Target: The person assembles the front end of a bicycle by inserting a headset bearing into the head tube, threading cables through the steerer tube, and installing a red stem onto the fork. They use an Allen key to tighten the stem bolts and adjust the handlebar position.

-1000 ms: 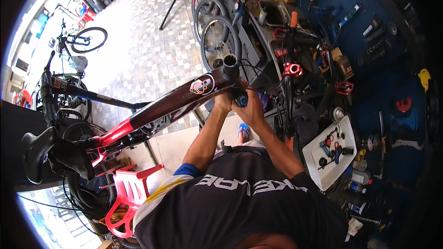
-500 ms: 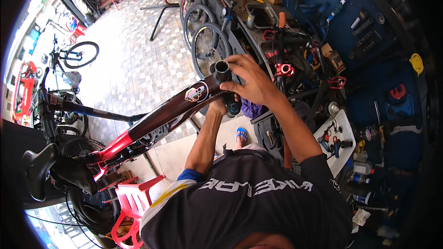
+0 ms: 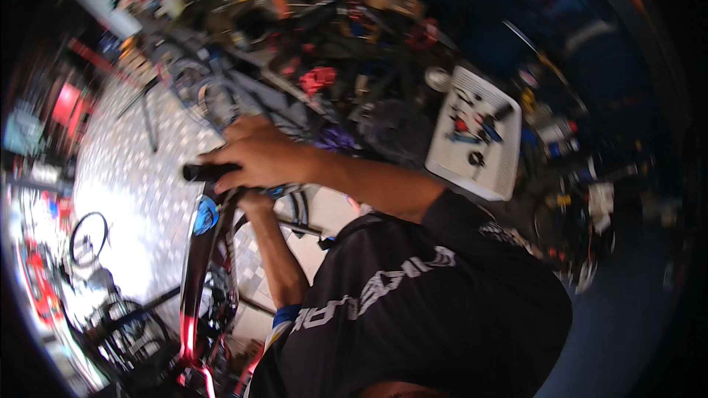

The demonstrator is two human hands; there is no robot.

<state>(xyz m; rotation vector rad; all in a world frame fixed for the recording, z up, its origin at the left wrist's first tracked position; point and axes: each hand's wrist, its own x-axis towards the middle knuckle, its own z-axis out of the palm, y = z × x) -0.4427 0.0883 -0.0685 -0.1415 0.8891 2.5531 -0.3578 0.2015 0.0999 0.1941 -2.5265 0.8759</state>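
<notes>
A dark maroon bike frame [image 3: 193, 273], bright red toward its rear, runs down from my hands on the left. At its front end, the dark head tube [image 3: 198, 172] pokes out past the fingers of my right hand [image 3: 262, 156], which is closed around it from above. Just below, my left hand [image 3: 255, 203] is at the underside of the same end. Its fingers look curled, but the frame and my right hand hide what they hold. The picture is smeared by motion.
A white perforated basket [image 3: 435, 166] with small parts sits to the right. Beyond my hands stands a cluttered workbench with red parts [image 3: 317, 79], a purple cloth [image 3: 335, 138] and wheels [image 3: 217, 103]. Another bike [image 3: 88, 239] is at far left, on the tiled floor.
My view has swung to the right, so the frame and both hands appear farther left and the frame looks steeper. My right hand has closed further over the head tube's end.
</notes>
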